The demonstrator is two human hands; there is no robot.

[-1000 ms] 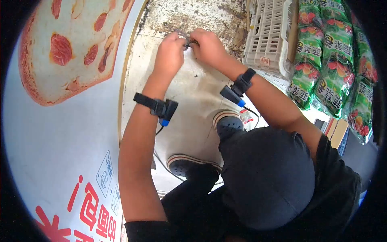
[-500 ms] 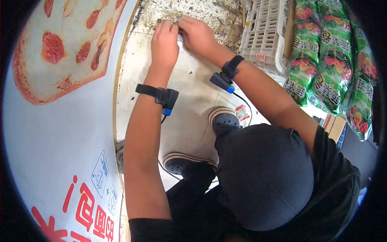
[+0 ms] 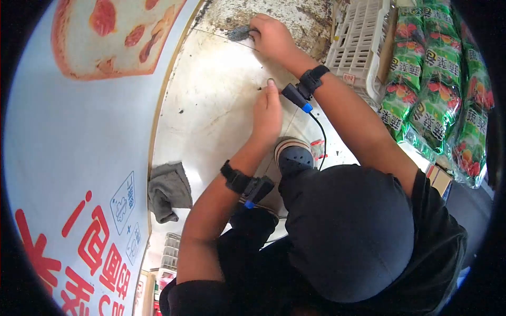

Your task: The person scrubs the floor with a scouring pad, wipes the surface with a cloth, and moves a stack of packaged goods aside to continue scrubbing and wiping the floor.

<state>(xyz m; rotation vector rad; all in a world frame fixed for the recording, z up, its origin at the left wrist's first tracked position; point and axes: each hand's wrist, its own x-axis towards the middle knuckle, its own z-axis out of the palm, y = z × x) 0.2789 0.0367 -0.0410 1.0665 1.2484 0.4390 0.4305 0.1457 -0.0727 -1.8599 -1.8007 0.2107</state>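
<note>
I judge the glossy cream-tiled floor, crusted with rough brown grime, could snag and pull loose what's pinched. I can't tell whether the left hand is closed; the right hand grips one end of a ragged, dark-grey fibrous wad near the tile seam.

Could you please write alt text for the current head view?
A capped person holds a dark scrap in the right hand over a dirty floor, with the left hand nearer the body. At picture left, a grey cloth lies beside a printed panel; at right are a white crate and green packets.
</note>
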